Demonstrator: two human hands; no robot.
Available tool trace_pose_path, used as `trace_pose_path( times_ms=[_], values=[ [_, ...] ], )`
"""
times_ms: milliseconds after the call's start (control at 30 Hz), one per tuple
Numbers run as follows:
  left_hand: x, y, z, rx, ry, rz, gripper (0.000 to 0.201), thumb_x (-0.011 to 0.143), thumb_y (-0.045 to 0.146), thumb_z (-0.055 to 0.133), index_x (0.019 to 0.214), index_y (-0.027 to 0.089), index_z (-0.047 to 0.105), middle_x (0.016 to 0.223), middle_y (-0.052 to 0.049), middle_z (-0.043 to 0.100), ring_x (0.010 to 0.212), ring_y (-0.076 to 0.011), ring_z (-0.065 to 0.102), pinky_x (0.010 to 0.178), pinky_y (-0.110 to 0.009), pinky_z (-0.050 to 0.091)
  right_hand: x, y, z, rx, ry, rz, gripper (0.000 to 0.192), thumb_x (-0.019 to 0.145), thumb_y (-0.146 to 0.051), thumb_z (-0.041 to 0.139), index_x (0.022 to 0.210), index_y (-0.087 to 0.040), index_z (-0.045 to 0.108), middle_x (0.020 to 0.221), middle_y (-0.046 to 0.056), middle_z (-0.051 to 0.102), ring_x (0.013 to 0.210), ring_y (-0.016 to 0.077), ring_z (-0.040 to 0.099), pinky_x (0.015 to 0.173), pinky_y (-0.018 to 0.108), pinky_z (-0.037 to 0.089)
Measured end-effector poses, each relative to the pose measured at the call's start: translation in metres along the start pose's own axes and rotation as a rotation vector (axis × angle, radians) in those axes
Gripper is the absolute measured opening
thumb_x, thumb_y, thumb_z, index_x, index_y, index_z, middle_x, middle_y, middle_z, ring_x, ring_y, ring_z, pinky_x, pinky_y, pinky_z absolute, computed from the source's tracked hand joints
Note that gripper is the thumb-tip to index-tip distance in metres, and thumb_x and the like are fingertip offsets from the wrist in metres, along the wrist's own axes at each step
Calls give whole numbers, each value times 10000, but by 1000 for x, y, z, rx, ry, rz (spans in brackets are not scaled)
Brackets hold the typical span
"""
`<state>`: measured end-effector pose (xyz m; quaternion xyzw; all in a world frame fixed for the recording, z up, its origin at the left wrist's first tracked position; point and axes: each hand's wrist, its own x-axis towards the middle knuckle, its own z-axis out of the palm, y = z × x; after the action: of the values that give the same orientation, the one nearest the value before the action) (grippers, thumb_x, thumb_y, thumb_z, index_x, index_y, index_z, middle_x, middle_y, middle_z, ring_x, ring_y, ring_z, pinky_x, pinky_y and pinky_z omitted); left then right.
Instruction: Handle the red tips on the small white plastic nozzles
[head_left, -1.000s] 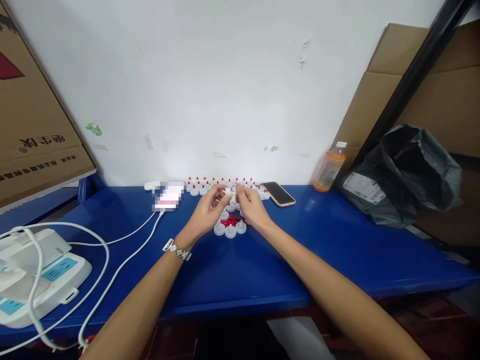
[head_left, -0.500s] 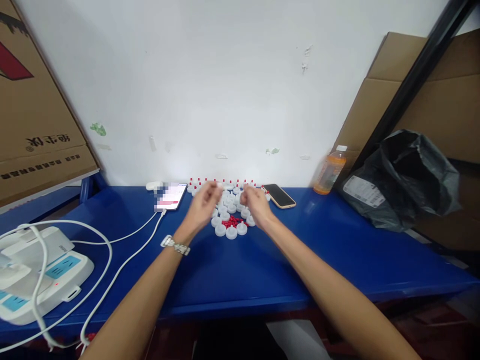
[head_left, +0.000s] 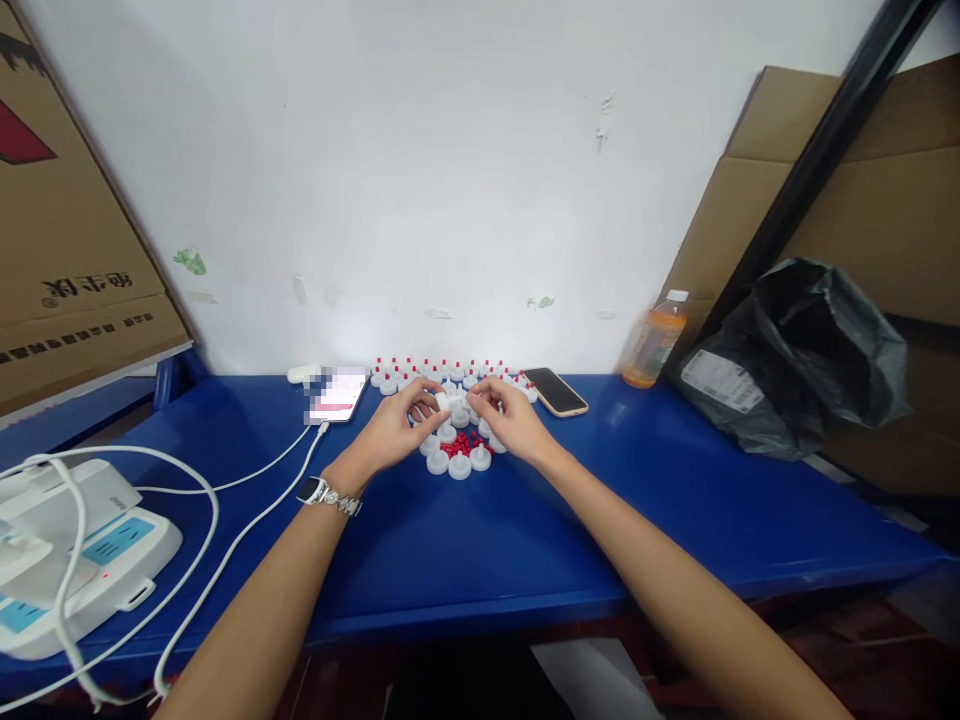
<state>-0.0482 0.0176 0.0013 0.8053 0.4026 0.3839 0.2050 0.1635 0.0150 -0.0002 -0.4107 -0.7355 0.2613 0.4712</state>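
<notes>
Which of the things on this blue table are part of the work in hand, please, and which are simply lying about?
In hand: left hand, right hand, white caps, red pieces, finished red-tipped caps.

Lying about: lit phone, dark phone, orange bottle, black bag, power strip.

Blue tabletop [head_left: 480, 540] bare in front of the cluster of white round plastic caps [head_left: 459, 440]. Flanks hemmed: lit white smartphone [head_left: 337, 393] (cable attached) left, dark smartphone [head_left: 555, 390] right. White wall [head_left: 420, 180] closes the rear.
</notes>
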Motion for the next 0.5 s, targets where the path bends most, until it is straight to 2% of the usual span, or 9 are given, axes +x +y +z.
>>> trace_pose_path(
  times_ms=[133,267,400,500],
  values=[
    [0,2,1,-15,-7,21,362,895,433,610,1175,213,545,843,-15,671,776,-162,625,745,-302,489,8,1,7,318,-25,34,303,831,-475,656,938,-211,551,661,-27,631,636,145,579,654,281,423],
    [-1,2,0,-22,9,28,373,911,453,585,1200,221,545,862,-18,678,790,-162,631,756,-302,496,25,3,15,434,-61,85,334,767,-476,728,883,-200,580,676,-11,669,655,145,609,660,278,438],
    [-1,-11,-9,65,100,-71,455,895,448,594,1271,208,500,1045,-67,691,851,-186,649,773,-332,522,54,10,22,357,-47,72,237,779,-397,711,809,-182,615,694,12,692,668,147,639,658,270,463],
    [-1,-26,-14,183,147,-146,366,924,367,519,1230,165,540,1186,-128,663,943,-227,658,841,-393,538,80,19,31,110,29,53,116,814,-285,655,803,-173,627,703,23,706,665,144,652,646,253,468]
  ],
)
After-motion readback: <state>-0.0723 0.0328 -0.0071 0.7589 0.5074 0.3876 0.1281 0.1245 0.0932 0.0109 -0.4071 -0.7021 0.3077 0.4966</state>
